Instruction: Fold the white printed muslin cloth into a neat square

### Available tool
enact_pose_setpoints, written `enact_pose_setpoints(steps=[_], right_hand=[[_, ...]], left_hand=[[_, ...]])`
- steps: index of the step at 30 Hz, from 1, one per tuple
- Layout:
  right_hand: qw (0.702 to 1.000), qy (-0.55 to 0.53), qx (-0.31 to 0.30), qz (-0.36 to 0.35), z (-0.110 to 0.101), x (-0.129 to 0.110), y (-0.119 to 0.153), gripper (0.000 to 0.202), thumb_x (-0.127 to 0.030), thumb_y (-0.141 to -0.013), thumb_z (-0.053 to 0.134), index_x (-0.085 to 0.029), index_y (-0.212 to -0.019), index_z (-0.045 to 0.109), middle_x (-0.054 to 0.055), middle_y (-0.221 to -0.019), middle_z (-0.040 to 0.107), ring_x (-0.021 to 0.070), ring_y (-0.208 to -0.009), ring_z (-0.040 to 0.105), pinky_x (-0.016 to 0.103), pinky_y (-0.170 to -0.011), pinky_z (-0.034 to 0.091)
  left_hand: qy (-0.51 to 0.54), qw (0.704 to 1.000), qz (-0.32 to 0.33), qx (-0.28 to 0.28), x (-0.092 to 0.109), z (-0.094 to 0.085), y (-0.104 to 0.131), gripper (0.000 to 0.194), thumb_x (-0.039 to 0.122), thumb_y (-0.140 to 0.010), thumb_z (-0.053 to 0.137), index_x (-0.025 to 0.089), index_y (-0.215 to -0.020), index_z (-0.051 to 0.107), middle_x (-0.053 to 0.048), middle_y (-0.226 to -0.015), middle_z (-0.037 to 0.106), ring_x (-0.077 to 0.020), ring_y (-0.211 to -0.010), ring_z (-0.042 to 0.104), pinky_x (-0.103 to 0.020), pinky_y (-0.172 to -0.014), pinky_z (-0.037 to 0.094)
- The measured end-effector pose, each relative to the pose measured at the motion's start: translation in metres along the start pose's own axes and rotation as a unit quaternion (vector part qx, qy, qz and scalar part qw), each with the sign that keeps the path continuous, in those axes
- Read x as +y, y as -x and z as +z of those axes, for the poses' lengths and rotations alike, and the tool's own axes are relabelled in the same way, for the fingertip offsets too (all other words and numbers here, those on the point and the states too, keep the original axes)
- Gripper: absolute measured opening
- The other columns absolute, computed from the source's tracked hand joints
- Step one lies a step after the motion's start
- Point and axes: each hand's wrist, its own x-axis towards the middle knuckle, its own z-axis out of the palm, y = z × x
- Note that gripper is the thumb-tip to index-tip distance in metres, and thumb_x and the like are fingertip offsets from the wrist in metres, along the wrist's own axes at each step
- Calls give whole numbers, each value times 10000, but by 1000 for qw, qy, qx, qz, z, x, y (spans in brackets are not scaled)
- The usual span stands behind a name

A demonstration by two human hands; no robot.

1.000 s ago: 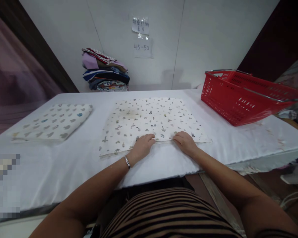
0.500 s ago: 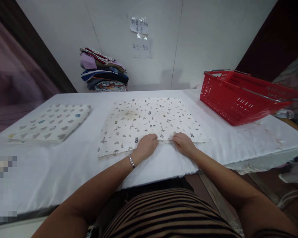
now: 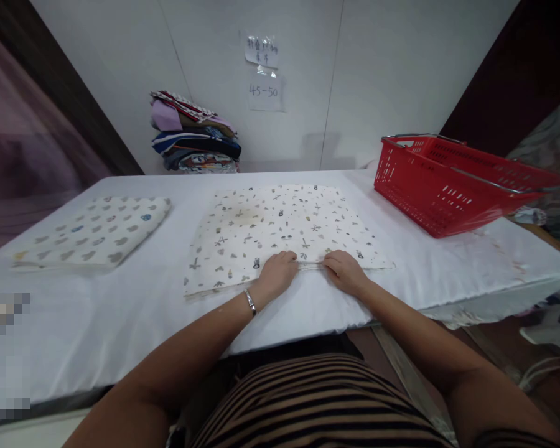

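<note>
A white cloth (image 3: 280, 224) with a small grey and brown print lies folded flat on the white-covered table (image 3: 135, 317). Its near edge shows more than one layer. My left hand (image 3: 279, 274), with a metal bracelet at the wrist, pinches that edge near its middle. A short way to the right, my right hand (image 3: 344, 271) pinches the same edge, fingers curled over it and thumb hidden. Between the two hands a short stretch of the edge is slightly raised. A faint yellowish stain shows on the cloth's upper left part.
Another folded cloth (image 3: 96, 233) with a grey print lies on the left. At the right stands a red plastic basket (image 3: 448, 193) with metal handles. A stack of folded fabrics (image 3: 196, 134) rests against the back wall, beside paper signs (image 3: 264, 90).
Both hands keep their hold on the near edge and have hardly moved. The edge between them looks slightly more gathered. The view has shifted a little.
</note>
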Motion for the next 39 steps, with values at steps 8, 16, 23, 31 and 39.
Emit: enact_pose_setpoints(steps=[8,16,23,31,39], right_hand=[[1000,13,-1,6,-1,-2,0,178,-224,-902,464,-158,-958,619,103,-992,627,218,-923,523,345,-779,403],[998,67,-2,-16,4,-2,-3,174,-223,-920,460,-170,-933,625,100,-1009,626,218,-916,516,340,-754,386],[998,59,8,-25,-1,-2,-4,178,-184,-921,446,-161,-918,622,93,-960,636,207,-892,521,321,-749,393],[992,108,-58,-22,-3,-2,-8,171,-138,-900,456,-147,-941,622,73,-837,634,199,-799,528,311,-721,378],[996,82,-47,-8,-1,-9,-12,211,-256,-920,470,-163,-1075,578,106,-995,623,215,-891,518,323,-747,373]], left_hand=[[29,998,22,53,4,-3,1,251,197,-924,364,165,-903,612,-71,-1068,600,-200,-983,525,-351,-833,432],[99,991,0,87,-1,5,3,181,209,-924,380,174,-888,553,-54,-977,598,-175,-905,543,-323,-799,449],[59,996,-10,67,-1,4,2,197,228,-931,377,179,-843,547,-35,-841,614,-171,-788,561,-312,-707,424],[-38,998,23,42,0,9,3,214,191,-927,392,155,-842,585,-53,-824,661,-193,-803,600,-341,-736,421],[-9,998,-35,47,3,4,1,245,245,-942,375,159,-869,592,-56,-833,671,-188,-801,610,-327,-730,425]])
